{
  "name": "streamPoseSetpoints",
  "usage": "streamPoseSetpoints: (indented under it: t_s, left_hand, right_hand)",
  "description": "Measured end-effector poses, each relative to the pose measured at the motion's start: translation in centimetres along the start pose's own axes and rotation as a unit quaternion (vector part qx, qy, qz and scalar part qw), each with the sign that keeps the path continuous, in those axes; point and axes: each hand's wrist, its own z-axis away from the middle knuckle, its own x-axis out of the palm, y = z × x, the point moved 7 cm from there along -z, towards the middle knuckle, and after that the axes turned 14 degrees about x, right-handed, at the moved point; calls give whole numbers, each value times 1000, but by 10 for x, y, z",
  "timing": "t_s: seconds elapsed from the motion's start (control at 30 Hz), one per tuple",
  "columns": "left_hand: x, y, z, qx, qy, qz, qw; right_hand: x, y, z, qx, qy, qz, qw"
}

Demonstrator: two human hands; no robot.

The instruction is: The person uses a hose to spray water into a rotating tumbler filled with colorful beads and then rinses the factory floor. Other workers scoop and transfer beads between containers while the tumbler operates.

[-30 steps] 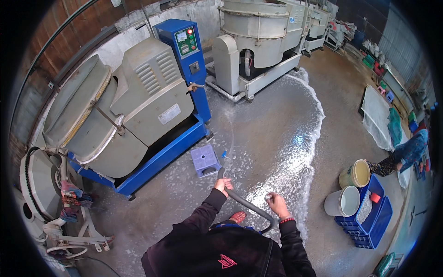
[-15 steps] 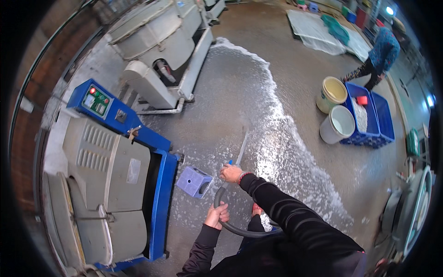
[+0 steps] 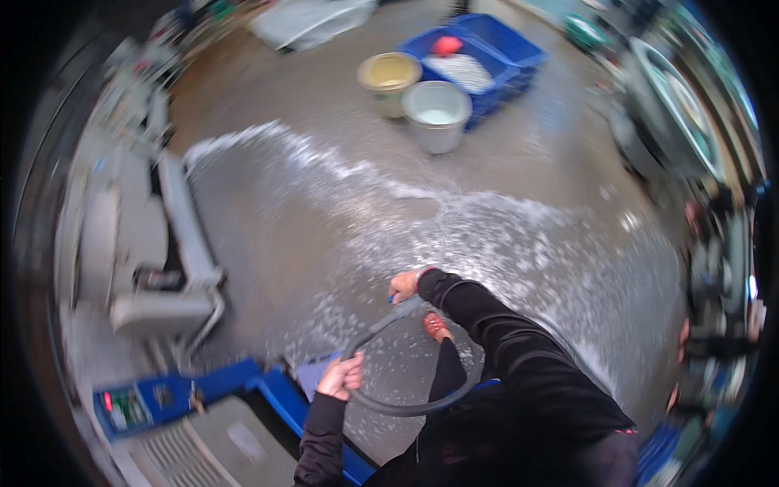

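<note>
A thick grey hose curves in a loop in front of my body. My left hand is closed around it on the left side of the loop. Farther forward, my right hand grips the hose near its front end, where a small blue part shows by the fingers. The tip itself is blurred and mostly hidden by that hand. White foam and water spread over the wet floor ahead and to the right. Behind my left hand, a purple plastic stool is partly covered.
A blue machine with a control panel stands at the lower left, a grey machine beyond it. Ahead are a yellowish bucket, a white bucket and blue crates. A large round tub stands at the right.
My view has swung right, so the machines, buckets and crates appear farther left. Both hands still hold the hose. The person by the crates has mostly left the view.
</note>
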Motion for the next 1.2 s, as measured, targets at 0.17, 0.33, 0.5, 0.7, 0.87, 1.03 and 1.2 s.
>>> streamPoseSetpoints:
  t_s: [0.17,0.33,0.5,0.7,0.87,1.03,1.2]
  left_hand:
    - [71,20,-56,-27,-119,-78,989]
    - [164,-24,-72,-98,-219,-297,924]
    - [248,-93,-59,-122,-294,-439,841]
    - [309,-217,5,12,-396,-594,700]
    - [259,-301,107,118,-468,-497,721]
    - [224,-356,145,314,-357,-462,749]
    - [306,-375,172,297,-391,-427,759]
  right_hand:
    - [-18,97,105,53,155,-182,970]
    - [-10,150,243,135,247,-193,940]
    - [66,149,379,349,409,-167,827]
    - [151,132,486,566,439,-174,676]
    - [186,91,596,580,513,-151,615]
    - [223,34,700,570,623,-158,512]
    - [263,8,788,610,692,-175,344]
